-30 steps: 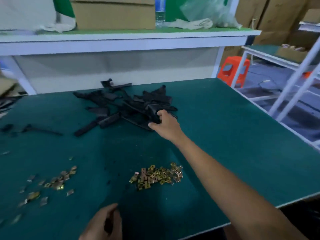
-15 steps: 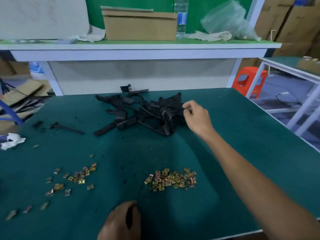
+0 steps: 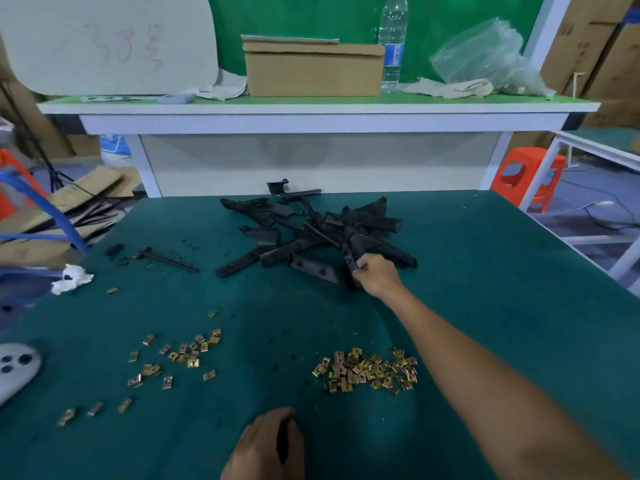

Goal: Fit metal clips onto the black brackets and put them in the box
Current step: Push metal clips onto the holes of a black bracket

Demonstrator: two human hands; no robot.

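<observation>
Your right fingers (image 3: 360,269) are curled tight round a black bracket (image 3: 348,255) at the near right edge of the bracket pile (image 3: 304,233), thumb and fingertips pinching its near end while the rest of it stands tilted up against the pile. Your right hand (image 3: 378,277) sits knuckles up, with the bare forearm running back toward the lower right corner. Your left fingers (image 3: 295,441) are curled inward at the bottom edge, and a dark strip shows inside the curl; you cannot tell from here whether that is a part being held or only shadow. Your left hand (image 3: 265,450) rests low over the tabletop (image 3: 491,278), near its front edge. Between your 2 hands lies a dense heap of brass-coloured clips (image 3: 367,370), just beside your right forearm. A 2nd, looser scatter of clips (image 3: 180,355) spreads to the left, trailing toward the front left corner. The pile itself sits at the far middle of the tabletop, with 1 thin black rod (image 3: 169,262) lying apart to its left and a crumpled white wad (image 3: 72,278) near the left edge. A grey device (image 3: 15,368) pokes in at the left border. Above, on the shelf (image 3: 311,107), a cardboard box (image 3: 311,71) stands with a water bottle (image 3: 393,43) just beside it on the right and a clear plastic bag (image 3: 485,57) farther right.
</observation>
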